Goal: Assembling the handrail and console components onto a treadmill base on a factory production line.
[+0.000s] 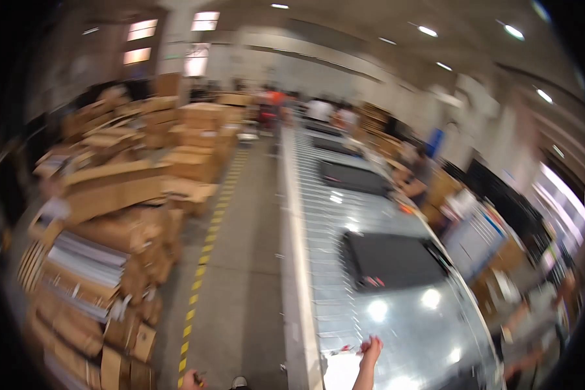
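Note:
At the bottom edge my left hand (191, 379) hangs over the floor, closed around a small dark and yellowish thing that is too blurred to name. My right hand (372, 348) is over the near end of a shiny metal conveyor table (403, 322). Its fingers look bent, but motion smears them, and whether they hold anything cannot be made out. Close by on the table lies a white sheet or glare patch (342, 373), with small reddish bits beside it. Farther up the table a flat dark panel (396, 260) lies, a small red-and-white piece on its near corner.
More dark panels (354, 177) lie along the roller line. Piled cardboard boxes (198, 153) fill the left, past a yellow-black floor stripe (205, 257). A co-worker (417, 175) stands at the right side; another person's arms (533, 357) show lower right.

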Action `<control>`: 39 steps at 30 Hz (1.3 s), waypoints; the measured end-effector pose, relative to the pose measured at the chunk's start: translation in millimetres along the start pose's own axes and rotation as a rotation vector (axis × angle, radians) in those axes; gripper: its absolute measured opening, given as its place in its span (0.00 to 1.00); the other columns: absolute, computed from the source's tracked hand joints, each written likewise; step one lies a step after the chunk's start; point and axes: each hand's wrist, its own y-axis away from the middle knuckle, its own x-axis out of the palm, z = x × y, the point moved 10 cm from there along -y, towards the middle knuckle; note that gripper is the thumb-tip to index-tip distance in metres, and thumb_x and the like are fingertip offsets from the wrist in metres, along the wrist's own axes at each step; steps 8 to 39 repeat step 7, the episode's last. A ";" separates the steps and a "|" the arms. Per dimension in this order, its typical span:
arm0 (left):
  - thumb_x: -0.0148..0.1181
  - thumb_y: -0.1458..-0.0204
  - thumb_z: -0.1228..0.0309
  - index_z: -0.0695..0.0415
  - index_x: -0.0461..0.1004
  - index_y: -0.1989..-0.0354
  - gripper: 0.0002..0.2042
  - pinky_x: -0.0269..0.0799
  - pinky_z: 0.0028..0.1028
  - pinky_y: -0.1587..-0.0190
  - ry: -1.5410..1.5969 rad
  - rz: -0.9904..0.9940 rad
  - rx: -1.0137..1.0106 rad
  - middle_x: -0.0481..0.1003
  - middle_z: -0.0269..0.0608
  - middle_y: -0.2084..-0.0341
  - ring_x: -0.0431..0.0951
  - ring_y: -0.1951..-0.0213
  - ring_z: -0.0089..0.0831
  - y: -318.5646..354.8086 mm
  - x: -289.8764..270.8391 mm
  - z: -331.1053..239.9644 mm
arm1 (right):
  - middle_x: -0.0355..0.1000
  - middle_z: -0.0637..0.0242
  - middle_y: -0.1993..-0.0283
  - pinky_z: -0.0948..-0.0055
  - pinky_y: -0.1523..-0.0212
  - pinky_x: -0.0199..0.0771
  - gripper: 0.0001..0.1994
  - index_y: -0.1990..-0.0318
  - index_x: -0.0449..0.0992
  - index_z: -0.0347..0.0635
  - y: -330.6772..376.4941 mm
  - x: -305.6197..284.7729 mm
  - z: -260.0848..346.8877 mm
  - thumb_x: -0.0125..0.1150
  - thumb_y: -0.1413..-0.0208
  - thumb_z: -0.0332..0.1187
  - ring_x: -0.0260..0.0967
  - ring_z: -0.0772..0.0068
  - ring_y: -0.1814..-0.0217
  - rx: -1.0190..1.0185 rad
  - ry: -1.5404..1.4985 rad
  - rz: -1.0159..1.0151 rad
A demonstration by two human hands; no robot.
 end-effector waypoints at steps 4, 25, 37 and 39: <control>0.55 0.47 0.70 0.57 0.68 0.70 0.05 0.74 0.36 0.72 0.071 0.190 0.029 0.71 0.40 0.79 0.73 0.77 0.35 -43.0 99.3 -6.7 | 0.75 0.55 0.58 0.59 0.54 0.73 0.25 0.40 0.69 0.46 37.4 97.1 -106.0 0.60 0.46 0.40 0.71 0.65 0.59 0.459 0.052 0.506; 0.57 0.47 0.67 0.57 0.70 0.70 0.07 0.73 0.36 0.72 0.069 0.215 0.097 0.72 0.41 0.79 0.73 0.77 0.36 -70.0 92.6 -113.4 | 0.61 0.66 0.85 0.65 0.90 0.69 0.28 0.48 0.69 0.35 75.1 290.8 -244.6 0.42 0.36 0.54 0.54 0.73 0.91 0.503 0.230 0.736; 0.57 0.47 0.67 0.57 0.70 0.70 0.07 0.73 0.36 0.72 0.069 0.215 0.097 0.72 0.41 0.79 0.73 0.77 0.36 -70.0 92.6 -113.4 | 0.61 0.66 0.85 0.65 0.90 0.69 0.28 0.48 0.69 0.35 75.1 290.8 -244.6 0.42 0.36 0.54 0.54 0.73 0.91 0.503 0.230 0.736; 0.57 0.47 0.67 0.57 0.70 0.70 0.07 0.73 0.36 0.72 0.069 0.215 0.097 0.72 0.41 0.79 0.73 0.77 0.36 -70.0 92.6 -113.4 | 0.61 0.66 0.85 0.65 0.90 0.69 0.28 0.48 0.69 0.35 75.1 290.8 -244.6 0.42 0.36 0.54 0.54 0.73 0.91 0.503 0.230 0.736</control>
